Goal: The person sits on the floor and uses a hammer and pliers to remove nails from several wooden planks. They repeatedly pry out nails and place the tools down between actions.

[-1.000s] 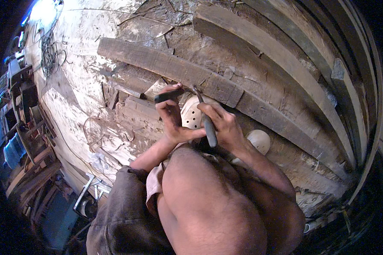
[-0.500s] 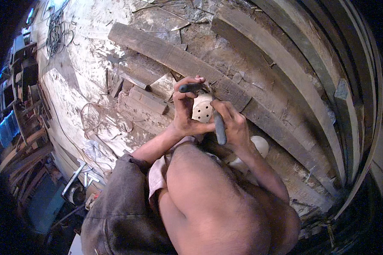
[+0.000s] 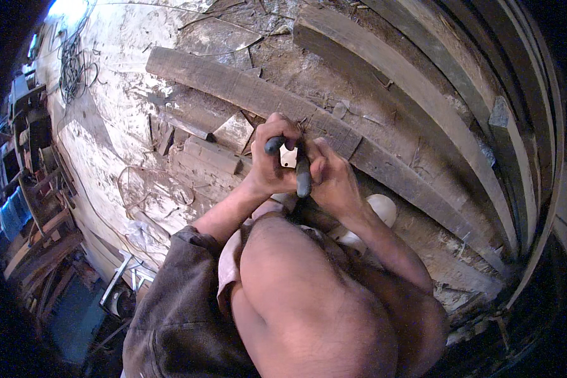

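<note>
The two grips had drawn closer together over the last half second; the grey handle (image 3: 303, 176) in the right grip (image 3: 334, 179) had come in beside the thumb of the left grip (image 3: 264, 170), where a wider gap had shown earlier; the black handle (image 3: 273, 145) had turned so that its rounded end faced up toward the camera more than it did; the pale clog (image 3: 288, 155) below, whose holes had shown plainly between the grips, was now mostly covered. I judged that the work had passed from holding the two tools apart to bringing them together at one spot; their working ends were hidden behind the fingers, so I could not tell whether they touched each other or some small piece.

The left grip was clenched around the black handle; the right grip was closed on the grey one, its lower end protruding below the fingers; both handles were held above the pale clog, just on the near side of the long timber (image 3: 233, 82) on the floor (image 3: 120, 107).

The likeliest container was a crumpled clear plastic piece (image 3: 142, 233), perhaps a bag, lying on the floor well to the left; its contents, if any, were too small to tell; farther left, a blue bundle (image 3: 12, 214) hung or lay among dark wooden pieces (image 3: 50, 252), and I could not tell whether it held anything.
</note>
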A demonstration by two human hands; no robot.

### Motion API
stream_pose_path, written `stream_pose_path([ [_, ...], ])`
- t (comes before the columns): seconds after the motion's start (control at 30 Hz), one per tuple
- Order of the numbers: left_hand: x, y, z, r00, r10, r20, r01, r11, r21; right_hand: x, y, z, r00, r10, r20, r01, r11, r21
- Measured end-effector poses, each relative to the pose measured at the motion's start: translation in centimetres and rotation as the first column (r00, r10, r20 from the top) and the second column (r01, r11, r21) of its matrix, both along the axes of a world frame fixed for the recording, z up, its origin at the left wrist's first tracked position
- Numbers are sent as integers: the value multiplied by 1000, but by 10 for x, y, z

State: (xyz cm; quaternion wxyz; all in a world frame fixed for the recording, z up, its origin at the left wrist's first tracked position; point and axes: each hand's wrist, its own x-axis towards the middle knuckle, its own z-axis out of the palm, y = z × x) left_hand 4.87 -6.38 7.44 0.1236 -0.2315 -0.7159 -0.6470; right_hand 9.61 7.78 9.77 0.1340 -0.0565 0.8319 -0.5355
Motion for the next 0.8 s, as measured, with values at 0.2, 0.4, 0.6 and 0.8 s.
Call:
stream_pose_path([
  [0.2,-4,11,0,995,85,-44,-85,996,0,-13,46,6,978,-206,33,204,977,65],
  [0.4,-21,21,15,990,-91,108,114,968,-222,-12,85,-11,890,-441,-112,455,871,183],
  [0.6,-58,78,24,900,-274,340,421,749,-511,46,99,-119,977,-116,-178,212,615,759],
  [0.8,-51,146,-64,851,-424,310,502,480,-719,38,81,-109,971,-208,-116,222,617,755],
])
